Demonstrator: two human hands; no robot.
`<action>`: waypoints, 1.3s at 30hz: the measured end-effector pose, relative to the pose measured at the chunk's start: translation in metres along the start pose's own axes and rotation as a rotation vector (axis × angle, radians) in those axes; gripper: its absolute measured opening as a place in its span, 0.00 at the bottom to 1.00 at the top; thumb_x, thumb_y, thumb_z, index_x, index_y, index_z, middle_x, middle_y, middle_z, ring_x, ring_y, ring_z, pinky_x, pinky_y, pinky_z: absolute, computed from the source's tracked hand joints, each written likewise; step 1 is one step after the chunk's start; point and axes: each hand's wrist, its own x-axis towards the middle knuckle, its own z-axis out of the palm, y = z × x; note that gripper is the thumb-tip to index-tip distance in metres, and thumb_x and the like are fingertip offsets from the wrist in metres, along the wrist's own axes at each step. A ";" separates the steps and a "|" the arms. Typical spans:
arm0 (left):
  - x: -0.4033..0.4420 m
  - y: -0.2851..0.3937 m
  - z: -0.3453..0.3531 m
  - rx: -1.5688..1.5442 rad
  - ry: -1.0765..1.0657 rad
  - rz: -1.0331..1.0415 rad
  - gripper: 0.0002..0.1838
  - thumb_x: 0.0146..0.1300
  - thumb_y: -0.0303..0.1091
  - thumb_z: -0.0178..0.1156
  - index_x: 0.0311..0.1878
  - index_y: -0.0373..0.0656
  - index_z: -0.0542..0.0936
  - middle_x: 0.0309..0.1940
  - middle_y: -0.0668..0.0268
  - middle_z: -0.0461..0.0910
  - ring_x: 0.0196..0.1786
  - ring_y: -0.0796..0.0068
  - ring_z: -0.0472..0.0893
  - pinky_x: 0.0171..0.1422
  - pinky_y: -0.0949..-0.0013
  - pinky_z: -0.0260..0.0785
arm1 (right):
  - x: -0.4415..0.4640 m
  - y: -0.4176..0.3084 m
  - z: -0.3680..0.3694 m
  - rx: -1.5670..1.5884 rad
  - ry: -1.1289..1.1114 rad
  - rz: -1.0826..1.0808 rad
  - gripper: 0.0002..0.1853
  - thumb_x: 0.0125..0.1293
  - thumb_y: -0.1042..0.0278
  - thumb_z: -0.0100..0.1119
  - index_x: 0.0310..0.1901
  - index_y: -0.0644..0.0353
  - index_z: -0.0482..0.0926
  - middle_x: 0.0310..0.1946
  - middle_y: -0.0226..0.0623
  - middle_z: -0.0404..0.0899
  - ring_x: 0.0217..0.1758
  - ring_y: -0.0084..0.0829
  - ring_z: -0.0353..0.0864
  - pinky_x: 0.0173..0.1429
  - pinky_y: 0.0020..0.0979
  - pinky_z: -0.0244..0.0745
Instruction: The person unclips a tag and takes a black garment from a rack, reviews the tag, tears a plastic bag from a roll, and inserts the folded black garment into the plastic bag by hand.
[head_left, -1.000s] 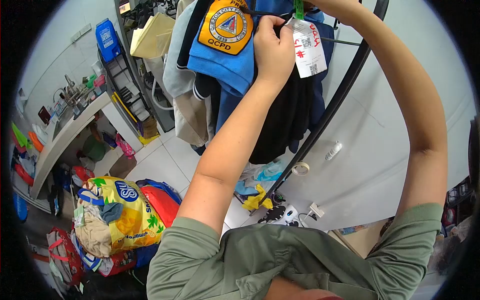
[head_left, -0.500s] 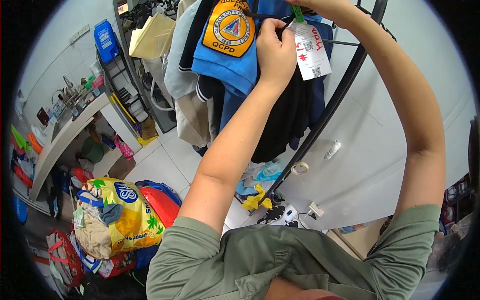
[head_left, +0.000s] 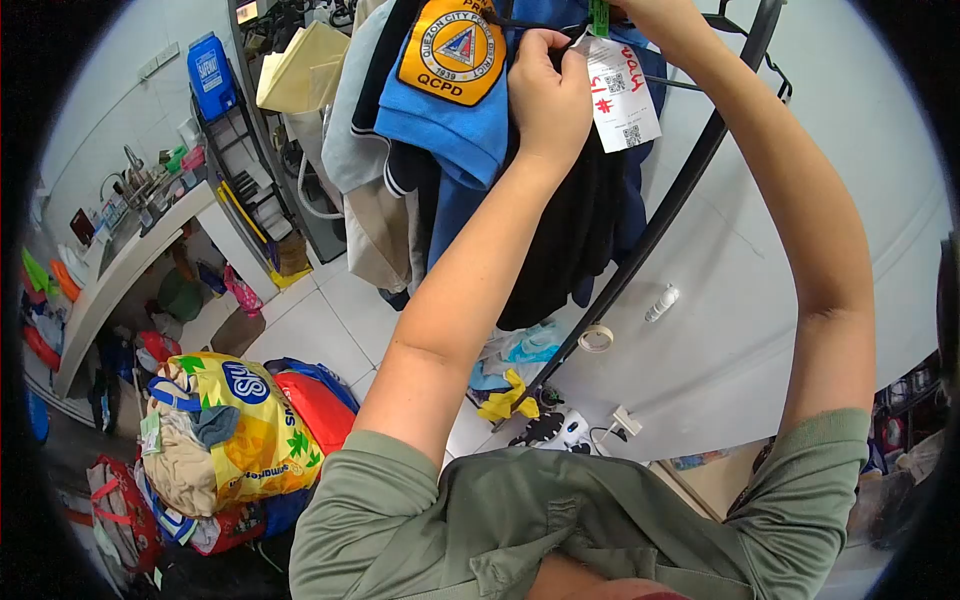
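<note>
Thumb and fingers of my left hand (head_left: 550, 100) are pinched on a black hanger (head_left: 525, 24), beside a blue shirt (head_left: 440, 135) with an orange QCPD patch (head_left: 455, 50). To its right hangs a white paper tag (head_left: 622, 98) with red writing and printed codes. A green clip (head_left: 599, 17) sits at the tag's top. My right hand (head_left: 655, 15) reaches the clip at the top edge of the view; its fingertips are mostly cut off. Dark and light garments (head_left: 365, 160) hang around the shirt.
A black rack pole (head_left: 665, 225) slants down on the right, with a tape roll (head_left: 596, 338) beside it. Filled bags, one a yellow bag (head_left: 250, 430), stand at lower left. Behind them is a counter (head_left: 135, 270). A blue container (head_left: 210, 78) stands at upper left.
My right hand and forearm have shifted slightly left, and the elbow has come inward. The tag has swung a little. My left hand keeps its pinch.
</note>
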 end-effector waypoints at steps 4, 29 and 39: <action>-0.013 -0.004 0.000 0.036 -0.006 -0.021 0.05 0.48 0.27 0.52 0.29 0.36 0.71 0.18 0.58 0.72 0.19 0.63 0.70 0.26 0.65 0.61 | 0.002 -0.003 0.002 0.232 0.103 0.027 0.12 0.61 0.59 0.50 0.32 0.60 0.73 0.21 0.28 0.70 0.23 0.19 0.67 0.28 0.21 0.63; -0.100 0.072 -0.131 0.132 -0.200 -0.065 0.07 0.59 0.22 0.49 0.41 0.37 0.67 0.32 0.65 0.72 0.35 0.78 0.70 0.44 0.76 0.62 | -0.289 0.110 -0.004 0.534 0.495 0.322 0.09 0.55 0.72 0.55 0.36 0.66 0.70 0.28 0.35 0.74 0.30 0.27 0.76 0.35 0.25 0.72; -0.162 0.078 -0.210 0.106 -0.289 -1.027 0.06 0.60 0.27 0.50 0.38 0.35 0.72 0.32 0.69 0.73 0.36 0.82 0.71 0.41 0.79 0.63 | -0.329 0.164 -0.005 0.432 0.706 0.474 0.10 0.53 0.75 0.58 0.36 0.67 0.70 0.28 0.33 0.73 0.27 0.18 0.72 0.30 0.18 0.67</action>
